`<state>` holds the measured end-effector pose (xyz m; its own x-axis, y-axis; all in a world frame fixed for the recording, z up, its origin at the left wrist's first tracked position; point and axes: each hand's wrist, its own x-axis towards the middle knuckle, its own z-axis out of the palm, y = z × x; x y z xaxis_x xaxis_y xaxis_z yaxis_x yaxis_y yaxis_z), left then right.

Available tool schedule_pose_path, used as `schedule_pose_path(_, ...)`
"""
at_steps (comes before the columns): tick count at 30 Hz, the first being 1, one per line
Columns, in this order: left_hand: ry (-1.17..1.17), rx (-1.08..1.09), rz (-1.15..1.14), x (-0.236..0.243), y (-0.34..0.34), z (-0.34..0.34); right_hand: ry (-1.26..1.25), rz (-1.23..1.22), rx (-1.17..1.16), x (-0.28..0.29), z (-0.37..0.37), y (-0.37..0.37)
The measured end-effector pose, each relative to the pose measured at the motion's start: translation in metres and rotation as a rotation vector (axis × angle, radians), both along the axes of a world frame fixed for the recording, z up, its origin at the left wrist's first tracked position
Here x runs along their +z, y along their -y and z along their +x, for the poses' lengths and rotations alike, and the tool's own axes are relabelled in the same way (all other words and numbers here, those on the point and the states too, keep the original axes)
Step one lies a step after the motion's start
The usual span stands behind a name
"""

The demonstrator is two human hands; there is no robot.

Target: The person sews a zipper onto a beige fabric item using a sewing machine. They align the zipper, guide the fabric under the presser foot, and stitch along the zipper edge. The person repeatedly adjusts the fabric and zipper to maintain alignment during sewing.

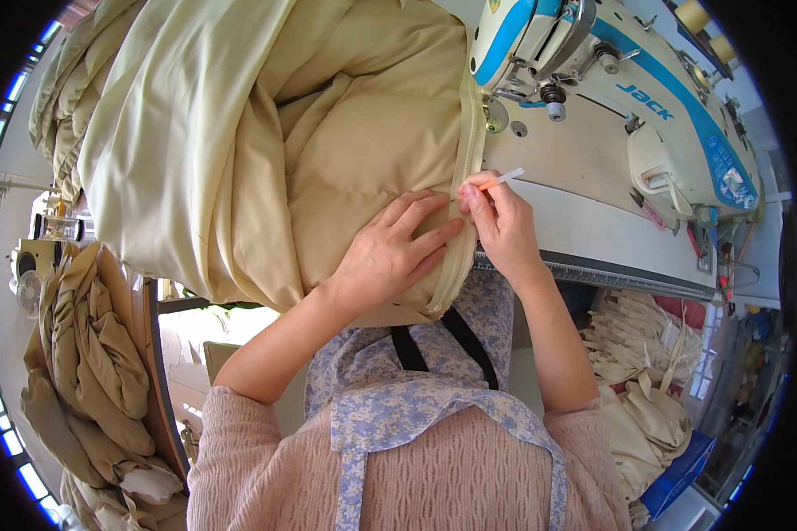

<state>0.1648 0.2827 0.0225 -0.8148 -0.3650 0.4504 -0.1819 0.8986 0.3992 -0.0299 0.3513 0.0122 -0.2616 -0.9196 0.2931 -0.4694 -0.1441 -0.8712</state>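
A large padded beige jacket (372,133) lies bunched over the sewing table, with a zipper tape (473,115) along its right edge. My left hand (394,248) rests on the padded fabric, fingers spread and stretched toward the zipper tape. Pinched in my right hand (505,226) is a slim pen (505,179) with an orange and white body. Its clear rear end points up and right, while the tip meets the zipper edge, partly hidden by my fingers.
A white and blue sewing machine (664,106) stands at the upper right, its head beside the jacket. A ruler strip (593,267) runs along the table's front edge. Beige fabric pieces (97,345) hang at the left; more cream cloth (642,425) is piled at the lower right.
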Motion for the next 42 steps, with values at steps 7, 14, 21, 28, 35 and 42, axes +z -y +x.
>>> schedule_pose_path(7, 0.007, 0.001, 0.008, 0.001, -0.001, 0.001, -0.007, -0.002, -0.008, -0.002, 0.000, -0.001)
schedule_pose_path(14, 0.032, -0.017, 0.052, 0.011, -0.001, 0.006, 0.231, -0.144, -0.039, 0.009, -0.021, -0.026)
schedule_pose_path(21, 0.060, 0.136, 0.096, 0.066, 0.064, -0.034, -0.647, 0.044, 0.008, 0.040, -0.010, -0.072)
schedule_pose_path(28, 0.270, 0.421, -0.222, 0.010, 0.142, 0.009, -0.754, -0.203, 0.156, 0.015, 0.032, -0.045)
schedule_pose_path(35, 0.322, 0.444, -0.117, 0.065, 0.124, 0.053, -0.542, -0.219, 0.400, -0.017, 0.101, -0.069)
schedule_pose_path(42, 0.506, 0.282, -0.185, 0.041, 0.155, -0.067, -0.454, -0.128, 0.564, -0.011, 0.102, -0.087)
